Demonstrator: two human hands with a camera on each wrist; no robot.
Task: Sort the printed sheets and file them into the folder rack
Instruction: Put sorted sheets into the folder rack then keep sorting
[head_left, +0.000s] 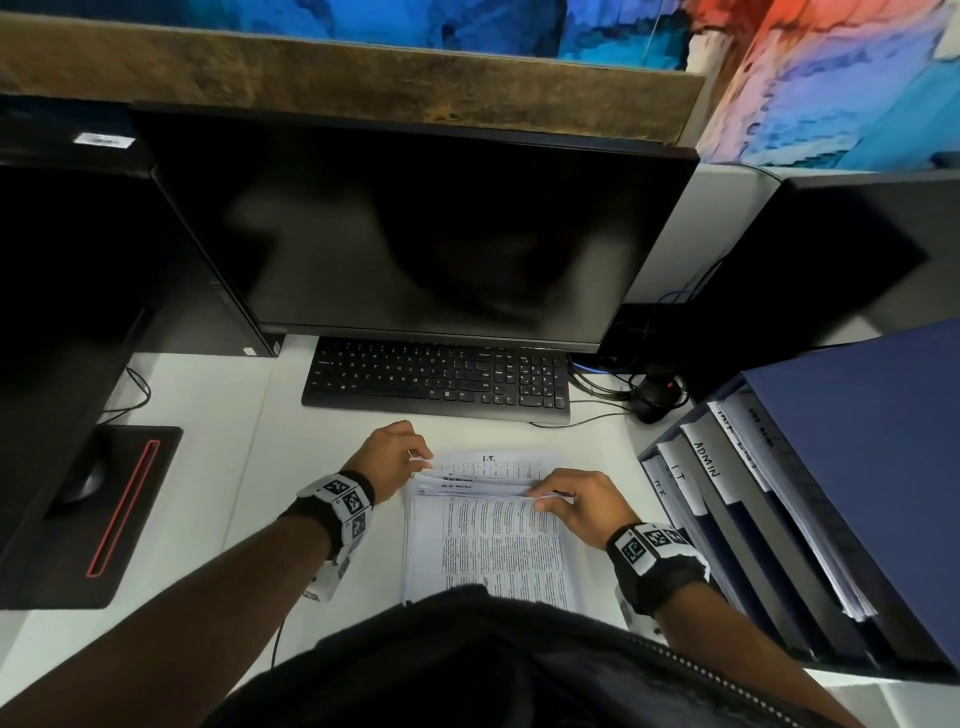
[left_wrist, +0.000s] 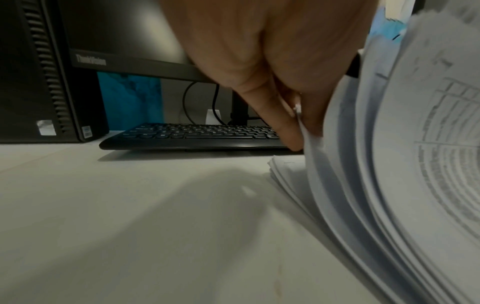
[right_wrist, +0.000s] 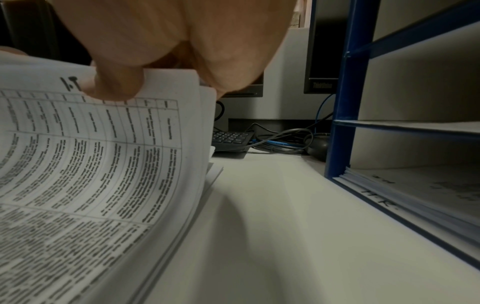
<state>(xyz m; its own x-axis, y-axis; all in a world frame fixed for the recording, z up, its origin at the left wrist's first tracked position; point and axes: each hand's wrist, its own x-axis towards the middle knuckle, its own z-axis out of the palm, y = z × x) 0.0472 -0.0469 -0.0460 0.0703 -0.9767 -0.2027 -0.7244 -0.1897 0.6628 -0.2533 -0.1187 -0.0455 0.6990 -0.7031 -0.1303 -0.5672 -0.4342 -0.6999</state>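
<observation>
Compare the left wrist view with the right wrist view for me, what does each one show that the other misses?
Only the left wrist view shows the computer tower and the keyboard's full width. Only the right wrist view shows the blue folder rack, its H.R. label and the tangled cables. Both show a hand, left hand and right hand, lifting the far edge of the printed sheets on the white desk.

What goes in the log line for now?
left hand: pinches sheets | right hand: lifts sheets | sheets: on desk, unfiled | folder rack: untouched
</observation>
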